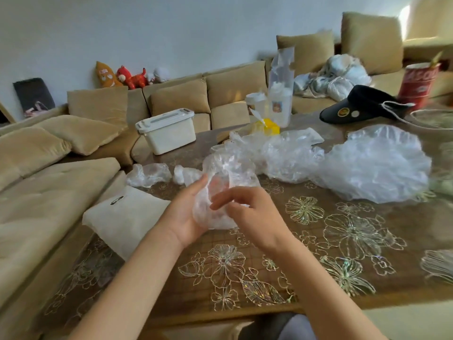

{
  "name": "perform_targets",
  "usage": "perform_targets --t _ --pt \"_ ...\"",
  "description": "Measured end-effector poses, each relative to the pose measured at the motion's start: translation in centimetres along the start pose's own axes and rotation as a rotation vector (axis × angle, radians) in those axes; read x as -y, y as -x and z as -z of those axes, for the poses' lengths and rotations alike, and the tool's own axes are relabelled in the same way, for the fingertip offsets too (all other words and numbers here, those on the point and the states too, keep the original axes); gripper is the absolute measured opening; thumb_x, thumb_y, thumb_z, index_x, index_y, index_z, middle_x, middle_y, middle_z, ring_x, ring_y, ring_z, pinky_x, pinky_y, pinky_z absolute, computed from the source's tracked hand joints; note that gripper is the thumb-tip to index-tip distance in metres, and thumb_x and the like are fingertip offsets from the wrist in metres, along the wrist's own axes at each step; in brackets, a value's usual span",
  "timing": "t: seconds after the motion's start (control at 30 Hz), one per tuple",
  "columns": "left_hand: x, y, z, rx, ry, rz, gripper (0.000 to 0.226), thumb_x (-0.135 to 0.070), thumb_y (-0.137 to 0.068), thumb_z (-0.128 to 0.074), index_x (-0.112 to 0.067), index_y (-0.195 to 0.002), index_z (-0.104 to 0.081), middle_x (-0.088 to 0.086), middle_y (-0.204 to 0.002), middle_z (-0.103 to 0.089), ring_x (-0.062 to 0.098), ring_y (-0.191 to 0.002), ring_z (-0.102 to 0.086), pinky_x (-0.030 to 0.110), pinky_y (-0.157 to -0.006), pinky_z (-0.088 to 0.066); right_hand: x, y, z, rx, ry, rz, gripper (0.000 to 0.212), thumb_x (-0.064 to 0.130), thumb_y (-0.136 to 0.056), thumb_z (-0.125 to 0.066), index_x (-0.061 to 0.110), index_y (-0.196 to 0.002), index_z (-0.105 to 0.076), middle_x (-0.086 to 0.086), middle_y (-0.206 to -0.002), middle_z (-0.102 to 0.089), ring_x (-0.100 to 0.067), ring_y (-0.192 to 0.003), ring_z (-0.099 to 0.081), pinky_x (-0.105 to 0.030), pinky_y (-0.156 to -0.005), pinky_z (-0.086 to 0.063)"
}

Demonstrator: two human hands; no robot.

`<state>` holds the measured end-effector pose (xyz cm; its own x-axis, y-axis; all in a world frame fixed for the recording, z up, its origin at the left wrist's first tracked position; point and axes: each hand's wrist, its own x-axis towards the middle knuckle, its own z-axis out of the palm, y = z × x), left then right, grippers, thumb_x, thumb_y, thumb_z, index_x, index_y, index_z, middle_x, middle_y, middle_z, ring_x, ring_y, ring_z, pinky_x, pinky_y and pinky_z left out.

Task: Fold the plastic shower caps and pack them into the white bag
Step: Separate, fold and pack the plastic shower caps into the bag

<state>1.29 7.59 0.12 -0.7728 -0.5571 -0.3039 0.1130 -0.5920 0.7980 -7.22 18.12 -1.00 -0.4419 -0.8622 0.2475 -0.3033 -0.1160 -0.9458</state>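
A crumpled clear plastic shower cap (226, 173) is held up above the table between my hands. My left hand (187, 213) cups it from below and left, fingers curled round the plastic. My right hand (245, 207) touches its lower right side with fingers extended, blurred. The white bag (125, 217) lies flat at the table's left edge, just left of my left hand. More clear caps lie spread on the table: a large open one (377, 165) at right, another heap (286, 153) in the middle, and two small bundled ones (148, 174) (186, 174) beyond the bag.
The table (318, 241) carries a brown floral cover. On its far side stand a white lidded box (168, 130), a clear packet (280, 94), a yellow item (268, 126), a black visor (362, 105) and a red can (418, 82). Beige sofa cushions (49, 182) run along the left and back.
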Motion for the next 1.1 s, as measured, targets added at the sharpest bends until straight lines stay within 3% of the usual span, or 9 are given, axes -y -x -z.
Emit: perform_targets --t 0.13,0.2,0.33,0.43,0.53,0.67,0.9,0.97,1.1 --pt "0.8 -0.8 -0.1 0.028 -0.060 0.035 0.039 -0.027 -0.087 -0.049 -0.012 -0.121 -0.060 0.012 -0.118 -0.066 0.026 -0.099 -0.068 0.042 -0.084 -0.052 -3.8 -0.3 2.6 -0.480 0.062 -0.067 0.040 0.012 -0.080 -0.065 0.023 -0.118 -0.058 0.001 -0.116 -0.057 -0.015 -0.108 -0.051 -0.037 -0.096 -0.044" --pt "1.0 -0.8 -0.2 0.085 -0.102 0.098 0.041 -0.031 -0.092 -0.043 -0.010 -0.122 -0.060 0.012 -0.123 -0.063 0.028 -0.108 -0.064 0.045 -0.085 -0.054 -5.6 -0.1 3.5 -0.424 -0.111 -0.232 0.069 0.031 -0.075 -0.077 0.018 -0.135 -0.044 -0.001 -0.129 -0.049 -0.018 -0.119 -0.048 -0.040 -0.104 -0.040" --pt "2.1 -1.3 -0.8 0.116 -0.259 0.189 0.043 -0.037 -0.096 -0.037 -0.012 -0.122 -0.061 0.009 -0.121 -0.065 0.026 -0.110 -0.063 0.045 -0.086 -0.054 -8.1 0.5 4.9 -0.228 -0.668 -0.474 0.054 0.035 -0.070 -0.077 0.001 -0.110 -0.063 -0.014 -0.103 -0.071 -0.031 -0.096 -0.068 -0.046 -0.089 -0.053" --pt "3.6 -2.3 -1.2 0.011 -0.310 0.151 0.038 -0.034 -0.095 -0.042 -0.013 -0.120 -0.061 0.006 -0.112 -0.069 0.018 -0.109 -0.063 0.041 -0.092 -0.050 -9.3 0.4 6.7 -0.379 -0.290 -0.469 0.018 0.020 -0.081 -0.073 0.005 -0.080 -0.064 -0.008 -0.075 -0.067 -0.020 -0.065 -0.064 -0.029 -0.059 -0.054" --pt "4.6 -3.3 -1.3 -0.119 -0.188 0.083 0.026 -0.025 -0.099 -0.041 -0.011 -0.102 -0.063 0.004 -0.075 -0.074 0.012 -0.067 -0.071 0.027 -0.057 -0.057 -9.3 0.9 8.7 -0.277 0.299 -0.444 0.022 0.017 -0.086 -0.064 0.014 -0.067 -0.052 0.003 -0.065 -0.055 -0.009 -0.056 -0.047 -0.021 -0.049 -0.037" --pt "4.7 -4.3 -1.5 -0.171 -0.323 0.013 0.021 -0.026 -0.098 -0.045 -0.015 -0.094 -0.063 -0.001 -0.072 -0.072 0.005 -0.054 -0.065 0.020 -0.049 -0.050 -7.3 1.9 10.3 0.125 0.088 -0.492 0.024 0.011 -0.079 -0.073 0.014 -0.099 -0.059 0.003 -0.085 -0.066 -0.006 -0.066 -0.062 -0.015 -0.055 -0.048" --pt "5.1 -4.5 -2.6 0.030 -0.635 -0.043 0.024 -0.028 -0.092 -0.052 -0.012 -0.099 -0.068 0.006 -0.097 -0.073 0.021 -0.098 -0.065 0.036 -0.094 -0.045 -8.4 1.4 10.5 -0.138 -0.231 -0.392 0.066 0.056 -0.062 -0.077 0.003 -0.100 -0.068 -0.010 -0.095 -0.072 -0.023 -0.085 -0.068 -0.038 -0.082 -0.053" --pt "5.6 -4.9 -2.7 -0.024 -0.700 -0.101 0.023 -0.030 -0.094 -0.050 -0.016 -0.094 -0.069 0.001 -0.095 -0.073 0.016 -0.097 -0.065 0.032 -0.092 -0.046 -9.0 1.2 10.6 -0.276 -0.219 -0.343 0.051 0.037 -0.076 -0.074 -0.010 -0.091 -0.061 -0.018 -0.081 -0.065 -0.025 -0.068 -0.060 -0.039 -0.067 -0.050" --pt "6.8 -6.2 -2.0 -0.211 -0.997 -0.373 0.028 -0.034 -0.095 -0.048 -0.024 -0.077 -0.067 0.009 -0.076 -0.064 0.017 -0.067 -0.052 0.025 -0.058 -0.037 -9.4 0.9 11.0 -0.429 0.158 -0.215 0.038 0.028 -0.088 -0.064 0.014 -0.059 -0.045 0.000 -0.053 -0.043 -0.013 -0.050 -0.036 -0.026 -0.050 -0.032"
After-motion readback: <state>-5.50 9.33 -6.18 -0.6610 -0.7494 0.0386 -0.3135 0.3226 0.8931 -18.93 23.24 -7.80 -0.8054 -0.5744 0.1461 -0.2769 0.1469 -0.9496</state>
